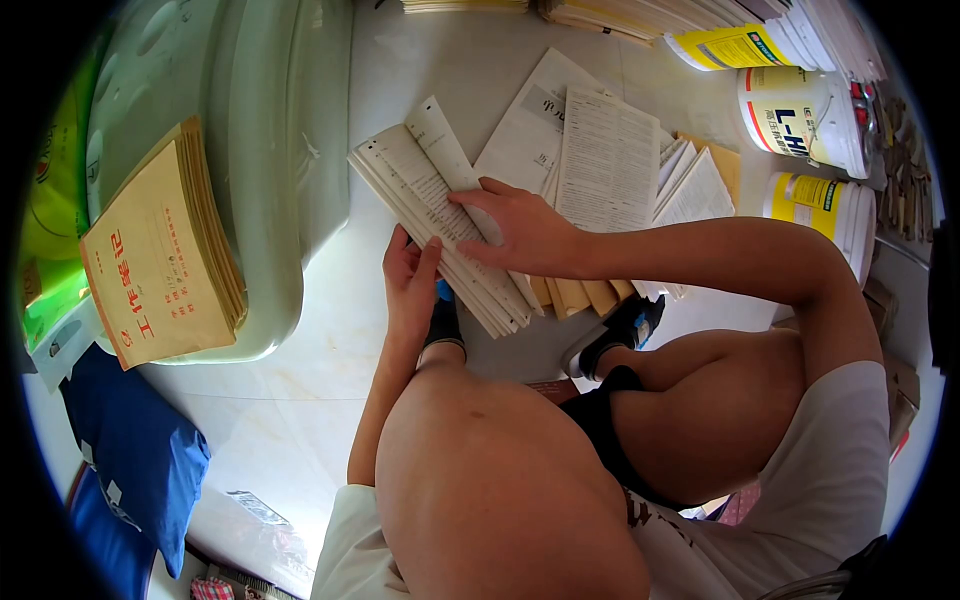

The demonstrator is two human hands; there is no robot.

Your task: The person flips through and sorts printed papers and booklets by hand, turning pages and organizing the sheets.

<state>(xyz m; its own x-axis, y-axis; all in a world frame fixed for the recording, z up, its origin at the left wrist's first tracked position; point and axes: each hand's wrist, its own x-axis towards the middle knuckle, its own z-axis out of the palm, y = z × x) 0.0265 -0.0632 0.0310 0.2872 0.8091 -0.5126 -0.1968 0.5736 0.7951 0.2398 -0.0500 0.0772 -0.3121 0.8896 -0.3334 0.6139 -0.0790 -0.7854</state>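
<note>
So on my feed it's all about the thick bundle of white printed paper (410, 175), held at a slant just above centre frame. The left hand (407, 275) has it pinched at the lower-left edge, thumb on top and the other fingers curled mostly out of sight below. The right hand (535, 232) lies across it with thumb and index finger spread apart on the pages; can't tell from here if the rest are gripping underneath.

Far as I can judge, it's partway sorted: the bundle is gathered into one long pack, but its page edges are stepped and a narrow printed flap (437, 140) angles out at the top. Right beside it, upper centre, a white sheet with large dark characters (525, 125) and a densely printed sheet (608, 160) lie loose and overlapping, plus a fanned paper pile (695, 190) that's not squared up either.

Further out, the upper right has white buckets with yellow labels (800, 120). Over on the left, a tan paper stack with red characters (150, 260) sits on a pale green plastic container (262, 200), with a dark blue fabric bag (140, 450) at lower left.
</note>
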